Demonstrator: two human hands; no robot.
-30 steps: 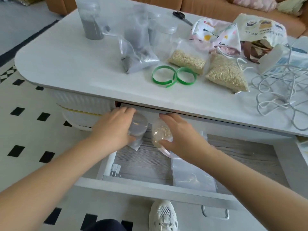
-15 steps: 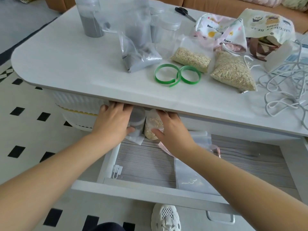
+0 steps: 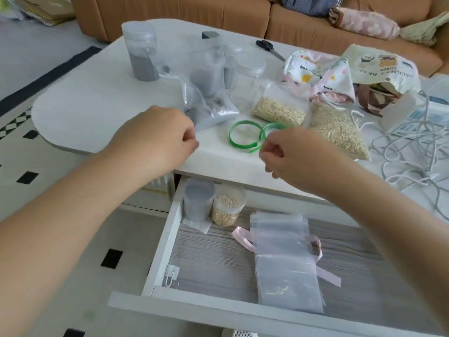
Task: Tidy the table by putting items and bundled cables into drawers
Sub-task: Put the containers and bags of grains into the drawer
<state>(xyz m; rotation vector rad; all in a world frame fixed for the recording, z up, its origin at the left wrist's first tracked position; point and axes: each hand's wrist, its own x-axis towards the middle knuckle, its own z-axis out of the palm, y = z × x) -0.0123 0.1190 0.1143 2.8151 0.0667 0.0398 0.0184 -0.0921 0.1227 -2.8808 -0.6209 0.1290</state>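
Two jars (image 3: 213, 203) stand tucked in the drawer's (image 3: 167, 229) back corner – leaving room – while the left hand (image 3: 158, 137) and right hand (image 3: 291, 156), loosely curled and empty, hover over the bench (image 3: 97, 110).

The table (image 3: 97, 105) top is finished smooth and matt white. The drawer (image 3: 218, 263) floor is lined with grey wood grain. Jars (image 3: 213, 203) and bags (image 3: 286, 263) are formed of clear glossy plastic.

Both hands (image 3: 245, 149) empty above open drawer (image 3: 218, 261).
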